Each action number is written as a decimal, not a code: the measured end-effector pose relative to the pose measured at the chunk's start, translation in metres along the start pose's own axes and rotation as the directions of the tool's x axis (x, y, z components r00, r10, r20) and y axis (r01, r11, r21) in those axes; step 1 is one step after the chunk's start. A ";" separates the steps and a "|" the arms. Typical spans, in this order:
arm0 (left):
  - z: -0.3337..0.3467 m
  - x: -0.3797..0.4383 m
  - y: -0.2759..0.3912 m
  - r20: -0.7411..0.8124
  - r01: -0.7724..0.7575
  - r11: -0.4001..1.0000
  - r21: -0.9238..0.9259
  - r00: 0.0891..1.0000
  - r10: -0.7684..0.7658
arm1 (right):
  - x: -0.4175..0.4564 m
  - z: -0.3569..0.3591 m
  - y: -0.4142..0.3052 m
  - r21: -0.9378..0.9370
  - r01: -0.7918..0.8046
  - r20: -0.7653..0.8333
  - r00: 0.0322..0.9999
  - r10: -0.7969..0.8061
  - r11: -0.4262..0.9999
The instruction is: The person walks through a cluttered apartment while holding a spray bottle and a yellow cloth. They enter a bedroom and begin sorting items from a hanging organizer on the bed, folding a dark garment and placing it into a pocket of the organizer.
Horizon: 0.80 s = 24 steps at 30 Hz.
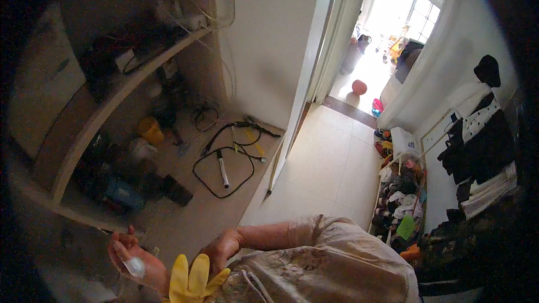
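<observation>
My left hand (137, 259) is at the lower left, palm partly turned up, fingers loosely curled and apart. It holds nothing visible. A white patch, perhaps tape or a dressing, lies on it near the thumb. Just right of its wrist, a yellow rubber glove (189, 275) shows several fingers pointing up; its cuff is cut off by the picture's lower edge. My right hand (221, 246) bends down behind the glove's fingers, close against it. Its own fingers are mostly hidden, so its grip cannot be told. A beige patterned garment covers my body.
A curved-looking shelf edge (126, 80) crosses the left. On the surface below lie a black cable (252, 168), a marker pen (223, 170), a dark box (177, 191) and a yellow object (150, 130). Rightward are a tiled floor (324, 155), a heaped rack (400, 202) and hanging clothes (476, 134).
</observation>
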<state>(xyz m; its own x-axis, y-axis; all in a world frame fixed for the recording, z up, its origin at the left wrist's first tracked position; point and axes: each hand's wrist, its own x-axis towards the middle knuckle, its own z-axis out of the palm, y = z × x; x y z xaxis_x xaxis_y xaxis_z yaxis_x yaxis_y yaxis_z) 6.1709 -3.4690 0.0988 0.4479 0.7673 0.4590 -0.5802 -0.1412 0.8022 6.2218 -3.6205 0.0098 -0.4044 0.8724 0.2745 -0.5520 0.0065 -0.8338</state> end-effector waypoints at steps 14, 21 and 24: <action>-0.044 -0.035 0.065 -0.017 0.124 0.977 -0.173 0.992 -0.128 | -0.004 0.077 0.021 -0.383 0.243 -0.269 0.894 -0.359 0.891; -0.009 -0.069 0.095 -0.104 0.168 0.975 -0.146 0.978 -0.184 | -0.117 0.127 -0.060 -0.232 0.456 -0.542 0.673 -0.503 0.859; 0.032 -0.094 0.099 -0.028 0.250 0.962 -0.113 0.967 -0.254 | -0.163 0.134 -0.078 -0.421 0.421 -0.600 0.535 -0.595 0.804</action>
<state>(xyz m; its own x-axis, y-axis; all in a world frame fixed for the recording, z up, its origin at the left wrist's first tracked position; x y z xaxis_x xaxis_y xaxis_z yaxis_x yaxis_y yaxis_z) 6.0934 -3.5751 0.1479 0.5614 0.7952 0.2289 -0.5232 0.1268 0.8427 6.2333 -3.8292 0.0946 0.5491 0.7563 0.3555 -0.3068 0.5782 -0.7560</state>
